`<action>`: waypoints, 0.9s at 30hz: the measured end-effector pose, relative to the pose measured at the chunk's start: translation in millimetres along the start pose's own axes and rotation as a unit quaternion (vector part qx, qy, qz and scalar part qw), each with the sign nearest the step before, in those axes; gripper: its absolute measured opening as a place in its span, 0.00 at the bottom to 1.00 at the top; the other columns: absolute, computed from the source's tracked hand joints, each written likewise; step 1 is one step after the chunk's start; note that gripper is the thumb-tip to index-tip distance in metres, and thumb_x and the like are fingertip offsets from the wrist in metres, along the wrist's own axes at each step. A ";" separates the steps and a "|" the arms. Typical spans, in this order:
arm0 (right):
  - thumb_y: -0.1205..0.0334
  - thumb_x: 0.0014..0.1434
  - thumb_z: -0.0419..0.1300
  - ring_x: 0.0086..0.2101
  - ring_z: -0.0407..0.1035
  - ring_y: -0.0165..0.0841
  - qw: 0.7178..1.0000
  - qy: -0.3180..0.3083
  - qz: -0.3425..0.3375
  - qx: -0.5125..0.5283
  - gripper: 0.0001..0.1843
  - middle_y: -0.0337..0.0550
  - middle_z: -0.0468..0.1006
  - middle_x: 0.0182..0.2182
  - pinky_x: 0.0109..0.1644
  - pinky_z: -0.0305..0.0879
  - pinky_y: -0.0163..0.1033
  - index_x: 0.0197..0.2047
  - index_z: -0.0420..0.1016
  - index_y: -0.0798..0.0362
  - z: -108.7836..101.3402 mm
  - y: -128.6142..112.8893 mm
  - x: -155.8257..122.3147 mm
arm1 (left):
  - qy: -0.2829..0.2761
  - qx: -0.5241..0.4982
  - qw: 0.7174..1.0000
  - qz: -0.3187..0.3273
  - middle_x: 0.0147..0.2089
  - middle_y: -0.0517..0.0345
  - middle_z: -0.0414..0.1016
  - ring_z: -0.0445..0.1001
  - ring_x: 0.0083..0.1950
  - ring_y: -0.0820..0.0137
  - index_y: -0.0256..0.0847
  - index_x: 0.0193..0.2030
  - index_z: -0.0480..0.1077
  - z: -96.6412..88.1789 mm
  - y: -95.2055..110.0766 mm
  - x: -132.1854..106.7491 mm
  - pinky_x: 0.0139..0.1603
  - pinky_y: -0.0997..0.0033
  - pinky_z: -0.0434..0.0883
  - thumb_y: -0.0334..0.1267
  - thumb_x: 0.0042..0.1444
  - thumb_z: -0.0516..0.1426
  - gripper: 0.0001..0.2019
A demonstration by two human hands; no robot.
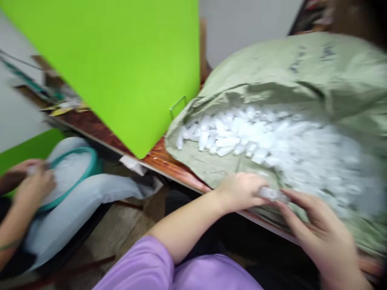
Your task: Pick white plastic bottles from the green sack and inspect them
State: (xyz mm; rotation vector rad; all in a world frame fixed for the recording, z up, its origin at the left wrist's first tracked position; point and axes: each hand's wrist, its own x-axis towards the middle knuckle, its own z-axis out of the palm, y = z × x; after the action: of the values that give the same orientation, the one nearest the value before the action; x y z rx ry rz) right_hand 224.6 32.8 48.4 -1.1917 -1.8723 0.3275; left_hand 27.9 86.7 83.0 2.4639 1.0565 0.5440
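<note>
Tube [268, 193], whitish, translucent, short, blurred

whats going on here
A person's left hand holds a small whitish piece, with the right hand at its other end. Beyond them, an open sack of similar pieces lies on the table. To the left, another person's hands are beside a teal basin.

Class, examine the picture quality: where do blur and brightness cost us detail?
Head view: the held piece has soft edges; head view: the white pieces smear into a pale mass toward the right; head view: the writing on the sack is too blurred to read.
</note>
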 end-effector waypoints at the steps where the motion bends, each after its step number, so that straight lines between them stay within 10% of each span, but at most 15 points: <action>1: 0.59 0.57 0.61 0.40 0.70 0.38 1.000 0.011 0.023 -0.012 0.16 0.47 0.75 0.41 0.44 0.68 0.44 0.49 0.71 0.50 -5.2 -0.9 -1.4 | 0.011 -0.024 1.000 -0.005 0.42 0.55 0.77 0.75 0.45 0.63 0.40 0.42 0.71 1.1 -1.6 0.5 0.47 0.66 0.70 0.50 0.55 0.59 0.16; 18: 0.71 0.61 0.52 0.47 0.73 0.33 0.974 -0.146 -0.144 -0.099 0.22 0.45 0.75 0.51 0.48 0.73 0.37 0.56 0.69 0.46 -42.9 -8.6 14.6 | -0.016 -0.129 0.991 -0.018 0.45 0.56 0.77 0.72 0.47 0.65 0.42 0.47 0.72 5.7 -8.1 -0.5 0.51 0.66 0.67 0.43 0.51 0.64 0.17; 27: 0.70 0.59 0.57 0.43 0.75 0.30 0.975 -0.124 -0.177 -0.052 0.17 0.45 0.79 0.45 0.45 0.72 0.30 0.52 0.70 0.51 -58.4 -26.7 8.3 | -0.123 -0.130 0.979 0.094 0.41 0.56 0.78 0.75 0.42 0.68 0.40 0.51 0.72 -38.7 15.4 -5.9 0.44 0.74 0.67 0.48 0.55 0.61 0.20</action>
State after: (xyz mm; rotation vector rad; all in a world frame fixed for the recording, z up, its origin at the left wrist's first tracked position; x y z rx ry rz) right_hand 252.5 13.4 103.5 -0.8902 -2.2989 0.1884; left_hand 14.0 80.6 122.2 2.3357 0.6185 0.3902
